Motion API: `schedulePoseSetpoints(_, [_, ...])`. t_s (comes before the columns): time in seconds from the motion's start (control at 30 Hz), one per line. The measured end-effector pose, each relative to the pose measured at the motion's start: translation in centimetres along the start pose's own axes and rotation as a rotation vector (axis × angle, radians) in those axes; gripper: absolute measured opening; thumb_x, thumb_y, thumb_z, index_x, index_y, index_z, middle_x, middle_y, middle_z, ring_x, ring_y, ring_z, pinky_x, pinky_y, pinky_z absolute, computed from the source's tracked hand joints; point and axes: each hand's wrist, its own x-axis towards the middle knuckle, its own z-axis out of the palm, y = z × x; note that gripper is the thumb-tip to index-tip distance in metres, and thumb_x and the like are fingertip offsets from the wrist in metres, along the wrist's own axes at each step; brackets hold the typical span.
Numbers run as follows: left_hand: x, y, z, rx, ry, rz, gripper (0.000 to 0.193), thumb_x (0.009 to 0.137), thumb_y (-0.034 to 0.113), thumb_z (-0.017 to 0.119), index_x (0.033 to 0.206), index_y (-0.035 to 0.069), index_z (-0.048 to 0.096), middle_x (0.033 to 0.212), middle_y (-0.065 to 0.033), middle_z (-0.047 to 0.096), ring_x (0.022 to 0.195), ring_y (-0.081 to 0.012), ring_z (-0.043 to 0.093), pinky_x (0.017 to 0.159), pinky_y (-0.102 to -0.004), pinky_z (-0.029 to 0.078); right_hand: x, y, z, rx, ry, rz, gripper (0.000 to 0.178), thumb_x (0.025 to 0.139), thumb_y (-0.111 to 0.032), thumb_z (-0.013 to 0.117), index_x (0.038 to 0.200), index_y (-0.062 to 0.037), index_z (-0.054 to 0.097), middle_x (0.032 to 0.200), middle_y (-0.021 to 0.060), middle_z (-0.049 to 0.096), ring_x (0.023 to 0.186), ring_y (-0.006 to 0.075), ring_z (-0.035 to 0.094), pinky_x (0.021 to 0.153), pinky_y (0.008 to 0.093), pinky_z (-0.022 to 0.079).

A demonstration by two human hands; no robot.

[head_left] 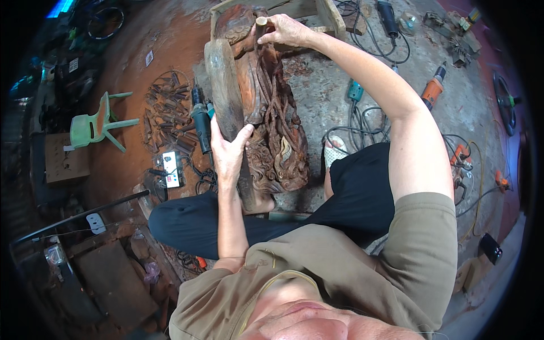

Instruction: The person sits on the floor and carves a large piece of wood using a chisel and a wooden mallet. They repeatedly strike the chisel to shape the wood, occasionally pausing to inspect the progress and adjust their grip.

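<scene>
A reddish-brown wood carving (pixel 277 136), full of deep twisting folds and curls, lies lengthwise in front of me. Along its left side runs a worn grey-brown wooden beam (pixel 222 79). My left hand (pixel 228 156) grips this beam near its middle, thumb on top and some fingers hidden. At the far end of the carving, my right hand (pixel 283 31) is closed round a short stick with a pale round end (pixel 261 21). Its lower part is hard to make out against the dark wood.
A teal power tool (pixel 200 122) and a heap of small dark hand tools (pixel 167 107) lie left, near a green plastic chair (pixel 93 127). A white power strip (pixel 170 169) sits closer. Rightward are cables, an orange grinder (pixel 433 90) and a black tool (pixel 387 20).
</scene>
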Motion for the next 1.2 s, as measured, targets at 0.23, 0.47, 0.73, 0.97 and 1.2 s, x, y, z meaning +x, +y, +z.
schedulePoseSetpoints(0.23, [2.1, 6.7, -4.3, 0.393, -0.181, 0.111, 0.082, 0.079, 0.022, 0.081, 0.147, 0.003, 0.039, 0.134, -0.0177, 0.057, 0.124, -0.027, 0.056, 0.107, -0.0397, 0.043, 1.6, 2.1, 0.7, -0.113, -0.003, 0.037, 0.029, 0.088, -0.02, 0.075, 0.112, -0.0053, 0.067, 0.097, 0.0094, 0.073, 0.094, 0.0222, 0.068, 0.089, 0.0382, 0.051])
schedulePoseSetpoints(0.47, [5.7, 11.7, -5.1, 0.656, -0.293, 0.24, 0.078, 0.082, 0.02, 0.078, 0.148, 0.003, 0.039, 0.133, -0.0204, 0.059, 0.122, -0.0272, 0.059, 0.104, -0.0399, 0.045, 1.2, 3.1, 0.9, 0.019, 0.029, 0.029, 0.029, 0.089, -0.018, 0.075, 0.113, -0.0044, 0.065, 0.098, 0.0085, 0.072, 0.096, 0.0189, 0.066, 0.09, 0.0374, 0.051])
schedulePoseSetpoints(0.73, [9.2, 10.5, -4.5, 0.779, -0.277, 0.395, 0.077, 0.082, 0.019, 0.078, 0.149, 0.009, 0.041, 0.113, -0.0128, 0.069, 0.096, -0.0195, 0.068, 0.091, -0.0361, 0.052, 1.0, 2.2, 0.8, 0.162, -0.005, -0.022, 0.025, 0.091, -0.013, 0.072, 0.113, -0.0047, 0.064, 0.099, 0.0058, 0.07, 0.097, 0.0158, 0.064, 0.092, 0.0357, 0.051])
schedulePoseSetpoints(0.97, [10.6, 11.2, -3.3, 0.786, -0.267, 0.433, 0.075, 0.081, 0.017, 0.078, 0.148, 0.012, 0.044, 0.123, -0.0162, 0.067, 0.109, -0.0231, 0.066, 0.097, -0.0379, 0.051, 1.3, 2.6, 0.3, 0.1, -0.041, -0.042, 0.028, 0.092, -0.014, 0.073, 0.116, -0.0058, 0.064, 0.096, 0.0049, 0.069, 0.092, 0.0146, 0.063, 0.089, 0.0352, 0.051])
schedulePoseSetpoints(1.2, [11.4, 11.6, -1.8, 0.822, -0.303, 0.408, 0.076, 0.081, 0.018, 0.077, 0.149, 0.015, 0.043, 0.128, -0.0148, 0.066, 0.118, -0.0253, 0.063, 0.103, -0.0397, 0.047, 1.9, 2.9, 0.8, 0.022, -0.019, -0.028, 0.027, 0.092, -0.013, 0.072, 0.117, -0.0061, 0.064, 0.1, 0.0056, 0.07, 0.093, 0.016, 0.065, 0.09, 0.0366, 0.052])
